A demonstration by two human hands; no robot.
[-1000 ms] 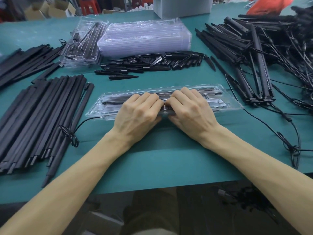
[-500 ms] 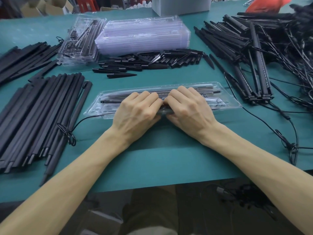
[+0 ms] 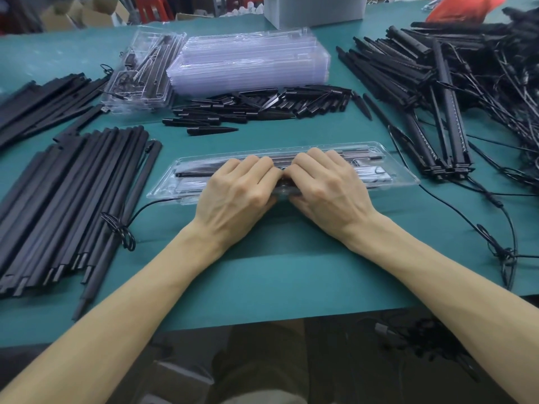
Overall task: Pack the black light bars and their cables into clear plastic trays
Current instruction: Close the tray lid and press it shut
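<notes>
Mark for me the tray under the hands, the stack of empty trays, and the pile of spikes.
Tray [image 3: 404, 174], head view, its bare right end.
Tray stack [image 3: 248, 61], head view, middle of the top tray.
Spikes [image 3: 262, 107], head view, middle of the pile.

Two hands [image 3: 236, 196] [image 3: 329, 188], one near tray [image 3: 404, 177], one empty-tray stack [image 3: 248, 62]

No text, label, brand or number can be read on the clear tray [image 3: 166, 188], the black bars [image 3: 73, 199] or the grey box [image 3: 315, 8]
</notes>
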